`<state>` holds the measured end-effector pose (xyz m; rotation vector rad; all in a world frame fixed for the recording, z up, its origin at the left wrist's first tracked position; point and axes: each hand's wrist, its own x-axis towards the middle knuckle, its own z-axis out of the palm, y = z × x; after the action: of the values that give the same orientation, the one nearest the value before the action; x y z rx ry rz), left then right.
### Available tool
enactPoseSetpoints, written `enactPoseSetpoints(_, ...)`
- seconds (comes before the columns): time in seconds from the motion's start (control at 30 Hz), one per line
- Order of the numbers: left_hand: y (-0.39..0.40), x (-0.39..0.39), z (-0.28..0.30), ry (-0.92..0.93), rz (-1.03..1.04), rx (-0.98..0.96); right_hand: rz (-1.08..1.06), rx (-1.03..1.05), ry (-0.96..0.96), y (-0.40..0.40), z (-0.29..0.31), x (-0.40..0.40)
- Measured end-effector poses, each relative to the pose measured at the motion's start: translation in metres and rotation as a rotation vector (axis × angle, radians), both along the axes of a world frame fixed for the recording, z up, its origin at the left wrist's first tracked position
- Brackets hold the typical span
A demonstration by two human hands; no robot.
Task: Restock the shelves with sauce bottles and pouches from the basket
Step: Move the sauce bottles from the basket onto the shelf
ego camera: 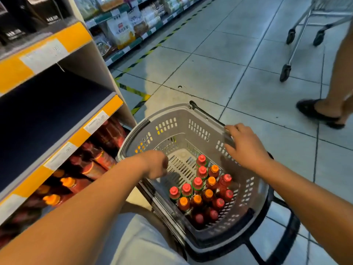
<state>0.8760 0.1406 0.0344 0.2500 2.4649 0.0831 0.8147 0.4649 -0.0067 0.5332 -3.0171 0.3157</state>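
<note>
A grey plastic basket stands on the floor in front of me. Several sauce bottles with red and orange caps stand upright in its near right part. My left hand hovers over the basket's left side with its fingers curled down, and I see nothing in it. My right hand grips the basket's right rim, thumb and fingers around the grey handle piece. On the left, the low shelf holds orange-capped bottles and red pouches. Above it is a dark shelf board.
Another person's legs in black shoes stand at the right. A shopping cart is behind them. Shelves with bagged goods line the far aisle. Yellow-black tape marks the tiled floor. My knee is beside the basket.
</note>
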Motion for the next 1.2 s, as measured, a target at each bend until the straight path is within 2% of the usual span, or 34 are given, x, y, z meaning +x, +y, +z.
enactPoseSetpoints(0.07,0.019,-0.02,-0.01,0.025,0.006,0.008,0.058,-0.191,-0.162,-0.039,-0.005,0.008)
enactPoseSetpoints(0.1,0.029,-0.027,-0.019,0.011,0.004,0.0,0.08,-0.191,-0.312,-0.057,-0.012,0.011)
enactPoseSetpoints(0.17,0.046,-0.038,-0.046,-0.069,0.003,-0.03,0.151,-0.081,-0.514,-0.09,-0.04,0.018)
enactPoseSetpoints(0.27,0.06,-0.042,-0.097,-0.209,0.064,-0.04,0.153,0.047,-0.602,-0.12,-0.09,0.024)
enactPoseSetpoints(0.37,0.061,-0.04,-0.141,-0.301,0.16,0.022,0.222,0.132,-0.556,-0.132,-0.129,0.027)
enactPoseSetpoints(0.47,0.061,-0.039,-0.163,-0.294,0.158,0.003,0.258,0.175,-0.539,-0.132,-0.155,0.031)
enactPoseSetpoints(0.57,0.058,-0.037,-0.178,-0.382,0.127,-0.028,0.262,0.181,-0.543,-0.132,-0.168,0.032)
enactPoseSetpoints(0.7,0.058,-0.036,-0.186,-0.442,0.098,-0.016,0.228,0.173,-0.565,-0.133,-0.172,0.031)
enactPoseSetpoints(0.93,0.056,-0.046,-0.168,-0.475,0.114,-0.019,0.21,0.136,-0.611,-0.132,-0.157,0.027)
enactPoseSetpoints(1.07,0.051,-0.041,-0.136,-0.29,0.213,0.041,0.197,0.07,-0.553,-0.129,-0.128,0.022)
enactPoseSetpoints(1.2,0.045,-0.046,-0.074,-0.112,0.197,0.144,0.149,-0.04,-0.471,-0.118,-0.077,0.021)
